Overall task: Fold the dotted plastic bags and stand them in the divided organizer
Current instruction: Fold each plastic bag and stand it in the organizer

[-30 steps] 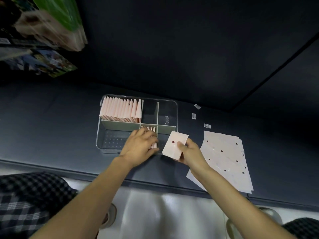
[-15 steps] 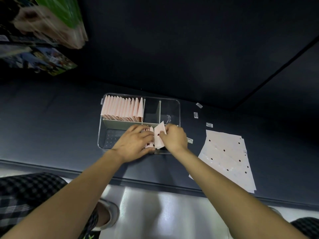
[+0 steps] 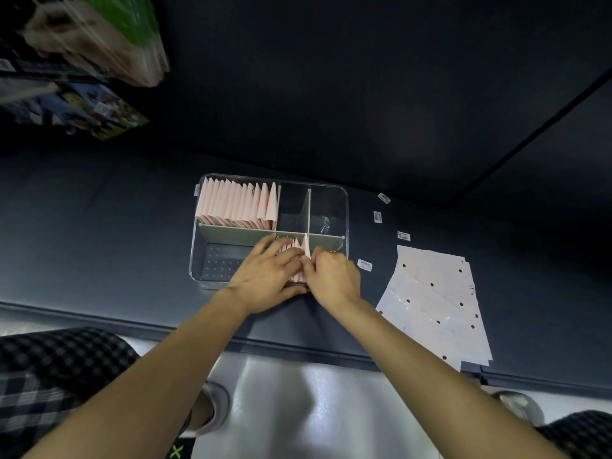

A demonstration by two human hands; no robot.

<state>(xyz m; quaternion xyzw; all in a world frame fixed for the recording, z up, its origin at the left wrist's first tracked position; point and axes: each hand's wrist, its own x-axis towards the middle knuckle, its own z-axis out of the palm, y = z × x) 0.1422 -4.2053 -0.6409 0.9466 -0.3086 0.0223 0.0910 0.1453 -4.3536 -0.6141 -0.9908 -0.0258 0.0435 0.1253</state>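
A clear divided organizer (image 3: 346, 207) sits on the dark table. Its back-left compartment holds a row of several folded pink bags (image 3: 236, 203) standing upright. In the front compartment a smaller bunch of folded bags (image 3: 299, 248) stands between my hands. My left hand (image 3: 265, 276) lies over this bunch, fingers across the tops and thumb along the near side. My right hand (image 3: 336, 276) pinches the newest folded bag against the right end of the bunch. A stack of flat dotted bags (image 3: 433, 299) lies to the right.
Small white barcode stickers (image 3: 377, 217) lie scattered on the table between the organizer and the flat bags. Colourful packaged goods (image 3: 92, 38) hang at the upper left. The table's front edge (image 3: 132, 323) runs just below my wrists, with my knees under it.
My right hand carried a folded bag from beside the organizer into the front compartment and set it upright against the bunch. My left hand stayed on the bunch.
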